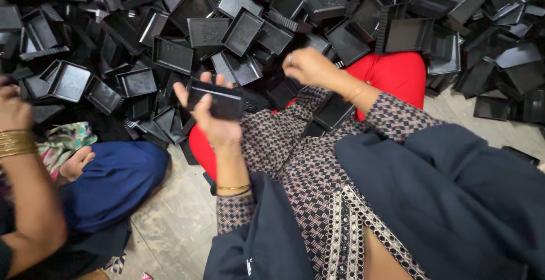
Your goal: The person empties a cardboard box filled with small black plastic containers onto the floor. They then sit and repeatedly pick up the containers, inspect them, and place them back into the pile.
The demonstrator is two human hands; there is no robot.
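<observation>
Head view is showing the left hand [213, 122] gripping a black plastic tray [216, 99], fingers wrapping over its top edge and thumb pressing from beneath, so the piece is sitting clamped at chest height above the lap. The right hand [309, 66] is hovering just beyond it, curled loosely near the edge of the heap; whether it is pinching anything I cannot tell, since the fingers are folding away from the camera. Another black tray [334, 111] is lying on the patterned dress [295, 161], between the forearms and touching the cloth. Red trousers [397, 73] are showing at the knees.

Beyond the knees, a big pile of black trays [170, 53] is spreading across the whole top of the view, tumbled at every angle. Judging from that, only a piece or two is being dealt with and nearly all of the heap is remaining.

At the left, a co-worker's arm [25, 200] with gold bangles [16, 142] is reaching toward the pile, beside a blue-clad knee [113, 180] on the grey floor [176, 223].
</observation>
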